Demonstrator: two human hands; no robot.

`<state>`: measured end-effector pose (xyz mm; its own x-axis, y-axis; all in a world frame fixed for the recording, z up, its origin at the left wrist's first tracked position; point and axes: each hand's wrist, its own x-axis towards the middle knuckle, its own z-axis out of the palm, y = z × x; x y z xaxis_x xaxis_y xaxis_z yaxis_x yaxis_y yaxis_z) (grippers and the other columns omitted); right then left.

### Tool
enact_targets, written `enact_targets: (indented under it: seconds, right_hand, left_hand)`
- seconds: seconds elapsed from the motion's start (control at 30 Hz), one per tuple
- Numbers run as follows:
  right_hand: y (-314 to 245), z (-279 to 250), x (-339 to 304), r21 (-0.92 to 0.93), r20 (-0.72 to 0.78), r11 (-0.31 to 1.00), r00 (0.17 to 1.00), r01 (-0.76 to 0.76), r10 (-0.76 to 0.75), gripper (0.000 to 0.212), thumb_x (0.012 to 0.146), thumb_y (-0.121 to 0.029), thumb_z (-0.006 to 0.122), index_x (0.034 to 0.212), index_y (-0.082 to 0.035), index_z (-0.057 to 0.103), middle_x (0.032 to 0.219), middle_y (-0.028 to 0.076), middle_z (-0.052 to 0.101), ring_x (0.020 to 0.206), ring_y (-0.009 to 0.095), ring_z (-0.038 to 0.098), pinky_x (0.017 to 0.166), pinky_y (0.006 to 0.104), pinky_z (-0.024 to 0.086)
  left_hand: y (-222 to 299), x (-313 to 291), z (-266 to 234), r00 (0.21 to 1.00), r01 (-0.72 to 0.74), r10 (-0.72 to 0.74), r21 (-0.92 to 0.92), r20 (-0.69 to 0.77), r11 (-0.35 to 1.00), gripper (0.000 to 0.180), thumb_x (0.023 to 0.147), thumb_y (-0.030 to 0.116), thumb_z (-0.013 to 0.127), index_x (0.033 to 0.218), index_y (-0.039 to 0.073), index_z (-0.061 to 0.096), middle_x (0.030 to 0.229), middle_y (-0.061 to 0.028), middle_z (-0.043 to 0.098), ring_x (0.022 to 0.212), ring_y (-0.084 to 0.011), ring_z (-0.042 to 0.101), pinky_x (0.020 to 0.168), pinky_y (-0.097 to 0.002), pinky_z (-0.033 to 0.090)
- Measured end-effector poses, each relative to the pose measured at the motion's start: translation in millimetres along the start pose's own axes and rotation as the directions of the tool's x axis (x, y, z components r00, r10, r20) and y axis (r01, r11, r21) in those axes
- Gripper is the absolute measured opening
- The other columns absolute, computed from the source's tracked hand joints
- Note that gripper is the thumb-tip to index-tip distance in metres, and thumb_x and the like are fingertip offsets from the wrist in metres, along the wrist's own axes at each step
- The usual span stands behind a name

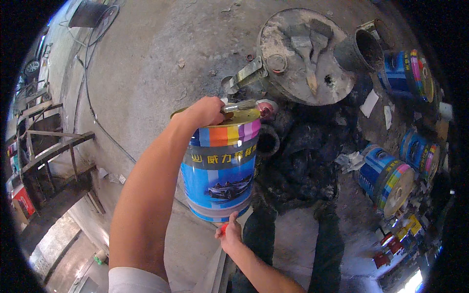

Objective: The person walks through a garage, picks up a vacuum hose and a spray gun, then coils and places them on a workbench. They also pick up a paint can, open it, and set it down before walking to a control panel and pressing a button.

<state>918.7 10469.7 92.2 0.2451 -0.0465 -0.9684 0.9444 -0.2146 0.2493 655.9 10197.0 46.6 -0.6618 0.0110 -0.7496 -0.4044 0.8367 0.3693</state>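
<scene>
A blue paint can (220, 178) with a multicoloured band stands in front of me, its gold lid (244, 116) uppermost. My left hand (209, 112) is closed on top of the lid; what its fingers grip is hidden. Beside those fingers lies a paintbrush (240, 106) with a metal ferrule, pointing right. Just below the can's bottom edge, my right hand (232, 235) pinches a small red object (224, 229), too small to name. Whether the can is lifted or rests on something, I cannot tell.
A dirty round drum top (288, 46) holds two wide brushes (308, 58); a dark bucket (359, 51) lies tipped beside it. More blue cans (386, 178) lie at the right. Black sheeting (303, 146) covers the floor there. A metal frame (53, 156) and a hose (95, 122) are left.
</scene>
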Motion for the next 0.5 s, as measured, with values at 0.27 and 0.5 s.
enact_targets:
  seconds: [0.27, 0.5]
  right_hand:
    - [-9.4, -40.0, 27.6, -0.185, -0.002, 0.969, 0.986, 0.161, -0.164, 0.064, 0.091, -0.070, 0.041, 0.091, -0.006, 0.046, 0.063, 0.006, 0.048, 0.047, 0.017, 0.048, 0.045, 0.0350, 0.044]
    - [-72.3, -101.3, 29.2, -0.338, 0.015, 0.916, 0.974, 0.218, -0.227, 0.072, 0.089, -0.075, 0.036, 0.102, -0.007, 0.058, 0.071, 0.005, 0.055, 0.049, 0.019, 0.052, 0.046, 0.0357, 0.046]
  left_hand:
    - [21.7, -83.3, -5.3, 0.983, 0.056, -0.075, -0.117, -0.166, 0.992, 0.032, 0.087, 0.033, 0.064, 0.096, 0.002, 0.068, 0.088, -0.0246, 0.067, 0.084, -0.0414, 0.064, 0.075, -0.0465, 0.050]
    - [99.4, -205.4, -27.5, 0.970, 0.147, -0.175, -0.166, -0.169, 0.975, 0.020, 0.087, 0.020, 0.064, 0.090, 0.000, 0.065, 0.082, -0.0251, 0.064, 0.081, -0.0433, 0.062, 0.069, -0.0440, 0.049]
